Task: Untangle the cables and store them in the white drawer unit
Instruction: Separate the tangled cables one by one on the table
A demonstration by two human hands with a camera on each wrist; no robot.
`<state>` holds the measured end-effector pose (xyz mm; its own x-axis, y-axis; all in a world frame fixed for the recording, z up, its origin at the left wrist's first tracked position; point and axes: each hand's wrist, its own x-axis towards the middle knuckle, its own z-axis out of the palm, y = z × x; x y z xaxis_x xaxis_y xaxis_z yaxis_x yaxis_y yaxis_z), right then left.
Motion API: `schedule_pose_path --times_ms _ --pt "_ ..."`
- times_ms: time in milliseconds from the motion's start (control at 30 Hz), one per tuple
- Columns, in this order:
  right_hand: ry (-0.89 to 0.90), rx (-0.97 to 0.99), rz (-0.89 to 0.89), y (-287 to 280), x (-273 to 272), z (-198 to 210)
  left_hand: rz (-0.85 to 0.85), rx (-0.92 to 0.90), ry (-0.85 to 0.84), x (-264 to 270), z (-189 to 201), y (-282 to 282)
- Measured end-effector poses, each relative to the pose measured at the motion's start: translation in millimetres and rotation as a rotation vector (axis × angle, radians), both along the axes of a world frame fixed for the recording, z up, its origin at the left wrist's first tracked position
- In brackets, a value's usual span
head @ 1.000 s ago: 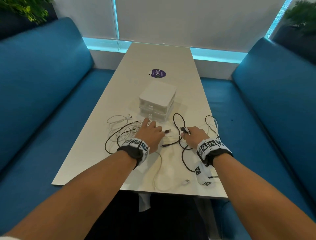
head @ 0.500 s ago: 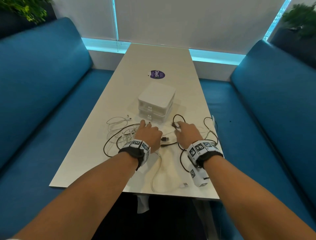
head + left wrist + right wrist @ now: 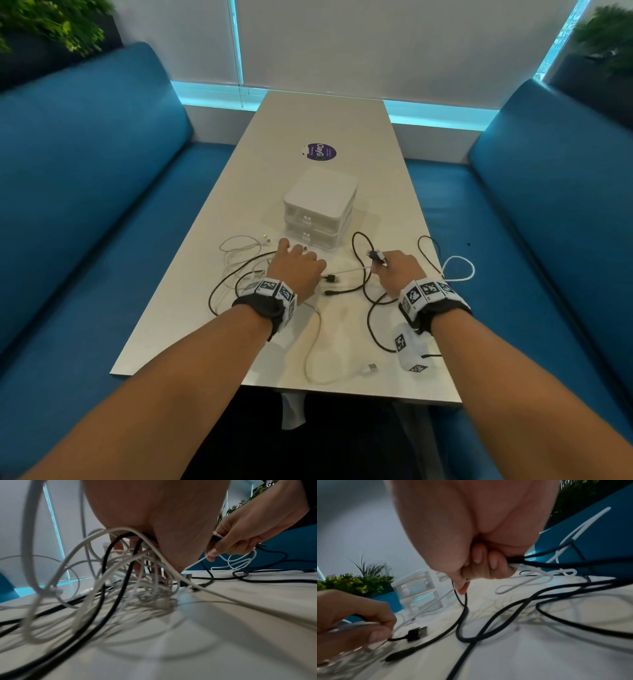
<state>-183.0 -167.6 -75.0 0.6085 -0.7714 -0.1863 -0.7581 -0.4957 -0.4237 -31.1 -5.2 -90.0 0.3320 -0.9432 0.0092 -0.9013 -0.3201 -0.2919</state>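
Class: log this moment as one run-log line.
left hand: holds cable tangle | right hand: pinches black cable and white cable | white drawer unit: shut

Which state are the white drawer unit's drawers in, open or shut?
Shut. On the white drawer unit both visible drawer fronts sit flush with the frame, knobs facing the person; no cable is seen inside through the translucent fronts.

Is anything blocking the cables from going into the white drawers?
Yes. Both drawers of the white plastic drawer unit are closed, and the black and white cables are tangled together, gripped by the left hand and right hand.
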Motion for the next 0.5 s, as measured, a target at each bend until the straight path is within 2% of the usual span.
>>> schedule_pose_path --times_ms 100,167,267,333,500 --pt "0.061 -0.092 0.017 3 -1 0 -0.015 0.029 -0.015 -7 -3 -6" --pt "0.066 -0.143 0.105 12 1 -2 -0.025 0.032 -0.02 -12 -6 -8" --pt "0.012 -0.122 0.281 29 10 -3 -0.024 0.029 -0.018 -16 -6 -9" --pt "0.042 -0.11 0.375 39 15 -4 -0.027 0.013 -0.013 -16 -4 -8" --pt "0.171 -0.111 0.324 37 10 -12 -0.073 -0.057 0.047 -6 2 3"
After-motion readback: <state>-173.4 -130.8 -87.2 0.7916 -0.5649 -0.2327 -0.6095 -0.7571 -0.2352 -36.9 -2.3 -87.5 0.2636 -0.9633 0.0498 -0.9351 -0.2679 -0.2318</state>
